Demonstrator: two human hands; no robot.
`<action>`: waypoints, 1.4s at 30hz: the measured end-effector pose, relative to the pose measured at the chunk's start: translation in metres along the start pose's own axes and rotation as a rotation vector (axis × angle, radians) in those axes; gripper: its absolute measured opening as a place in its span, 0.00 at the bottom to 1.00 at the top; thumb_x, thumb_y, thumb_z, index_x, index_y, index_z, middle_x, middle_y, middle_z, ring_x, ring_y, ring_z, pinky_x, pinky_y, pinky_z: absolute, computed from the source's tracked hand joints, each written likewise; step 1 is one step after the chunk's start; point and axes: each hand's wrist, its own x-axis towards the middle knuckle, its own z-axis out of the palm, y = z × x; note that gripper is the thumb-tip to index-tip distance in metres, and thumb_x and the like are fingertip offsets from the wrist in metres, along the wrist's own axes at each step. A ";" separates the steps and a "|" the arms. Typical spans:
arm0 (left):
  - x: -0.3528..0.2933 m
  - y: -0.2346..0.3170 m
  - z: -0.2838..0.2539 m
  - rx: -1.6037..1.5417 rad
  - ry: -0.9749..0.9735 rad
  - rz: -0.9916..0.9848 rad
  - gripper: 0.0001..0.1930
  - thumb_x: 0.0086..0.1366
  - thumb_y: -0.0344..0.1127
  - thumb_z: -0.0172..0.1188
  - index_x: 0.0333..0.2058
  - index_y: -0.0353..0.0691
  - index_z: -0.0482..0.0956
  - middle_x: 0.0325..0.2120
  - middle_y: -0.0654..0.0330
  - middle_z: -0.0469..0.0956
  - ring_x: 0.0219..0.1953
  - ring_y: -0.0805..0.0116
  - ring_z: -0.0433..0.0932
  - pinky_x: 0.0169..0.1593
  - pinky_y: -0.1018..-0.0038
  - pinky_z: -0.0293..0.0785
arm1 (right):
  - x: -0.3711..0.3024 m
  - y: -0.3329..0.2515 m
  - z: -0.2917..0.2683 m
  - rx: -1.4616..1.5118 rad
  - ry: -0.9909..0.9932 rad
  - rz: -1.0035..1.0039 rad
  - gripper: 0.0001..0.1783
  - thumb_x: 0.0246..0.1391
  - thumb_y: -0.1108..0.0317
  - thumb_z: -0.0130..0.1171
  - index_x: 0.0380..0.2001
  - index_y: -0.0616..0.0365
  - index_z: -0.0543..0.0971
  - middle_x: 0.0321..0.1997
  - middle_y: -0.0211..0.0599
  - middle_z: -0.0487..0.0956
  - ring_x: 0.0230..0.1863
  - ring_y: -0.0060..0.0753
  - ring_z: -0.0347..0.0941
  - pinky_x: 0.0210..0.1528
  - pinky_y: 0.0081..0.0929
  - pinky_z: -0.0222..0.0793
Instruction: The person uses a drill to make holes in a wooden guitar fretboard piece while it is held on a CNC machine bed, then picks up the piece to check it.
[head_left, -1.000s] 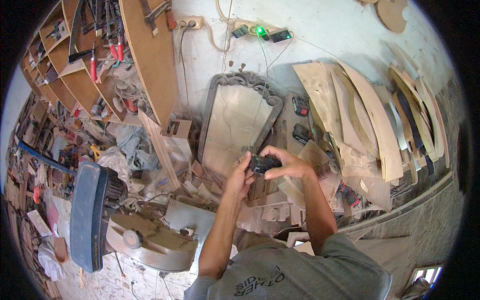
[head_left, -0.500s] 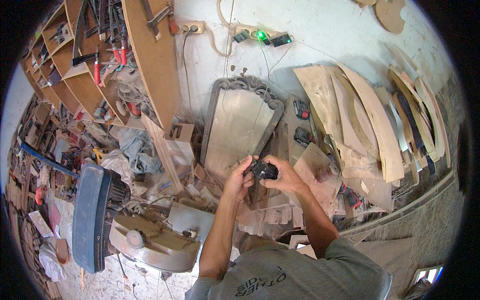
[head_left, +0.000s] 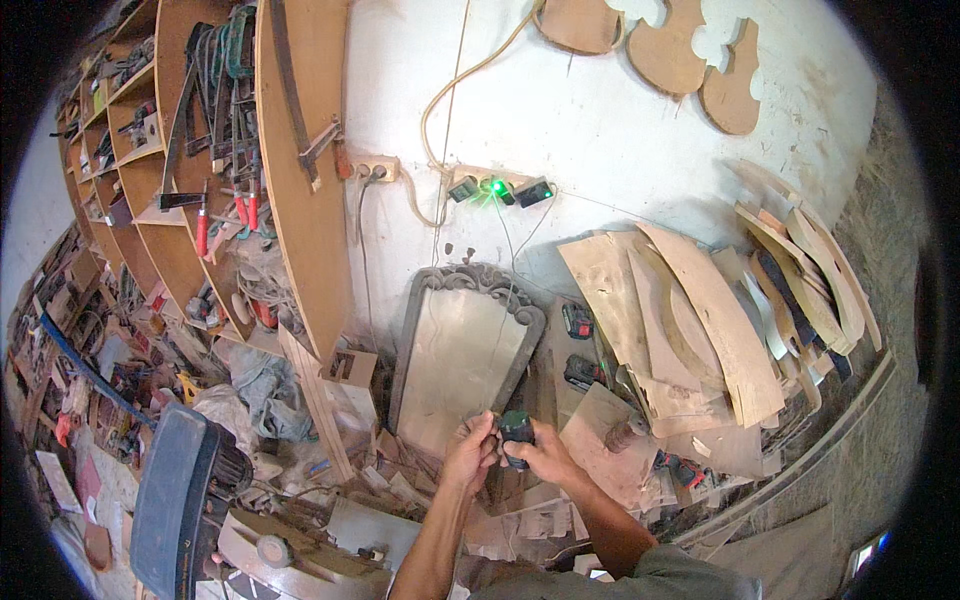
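Note:
In front of the framed mirror my right hand (head_left: 547,456) grips a dark, blocky battery pack (head_left: 517,427), with the thumb across its near side. My left hand (head_left: 470,452) is close against the pack's left side, fingers curled and pinched together. Whatever those fingers hold, if anything, is too small to make out. Beyond my hands leans the mirror (head_left: 455,350) in a dark carved frame. Right of it lie a black-and-red battery pack (head_left: 578,321) and a second dark pack (head_left: 582,372).
Chargers (head_left: 498,190) with green lights sit in a wall power strip, thin cords hanging down. Shelving (head_left: 300,200) with clamps stands left. A blue-topped machine (head_left: 175,500) is at near left. Curved wood panels (head_left: 700,320) lean at right. A red-and-black tool (head_left: 682,468) lies among scraps.
The view has tilted up, so the wall shows more and my hands appear lower. The pack has turned in my right hand and now stands more upright. Both hands stay close together.

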 end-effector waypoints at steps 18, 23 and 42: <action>0.005 -0.021 0.006 0.266 0.316 0.362 0.12 0.64 0.40 0.67 0.36 0.35 0.81 0.32 0.64 0.81 0.35 0.77 0.75 0.43 0.79 0.71 | 0.002 -0.018 0.013 0.747 -0.031 0.449 0.48 0.55 0.19 0.31 0.35 0.57 0.77 0.21 0.39 0.77 0.15 0.31 0.71 0.14 0.25 0.60; 0.003 -0.015 -0.002 0.540 0.343 0.496 0.13 0.63 0.41 0.68 0.39 0.36 0.82 0.33 0.63 0.81 0.36 0.75 0.75 0.43 0.76 0.71 | 0.000 -0.015 0.011 0.781 -0.041 0.415 0.46 0.56 0.20 0.32 0.33 0.55 0.77 0.20 0.40 0.76 0.13 0.30 0.68 0.13 0.23 0.56; 0.014 0.008 0.003 1.173 0.160 0.758 0.06 0.60 0.30 0.65 0.35 0.37 0.83 0.31 0.52 0.82 0.34 0.53 0.81 0.39 0.64 0.75 | 0.007 -0.014 -0.009 0.782 -0.071 0.455 0.45 0.58 0.23 0.32 0.48 0.55 0.73 0.28 0.43 0.80 0.20 0.36 0.79 0.12 0.21 0.70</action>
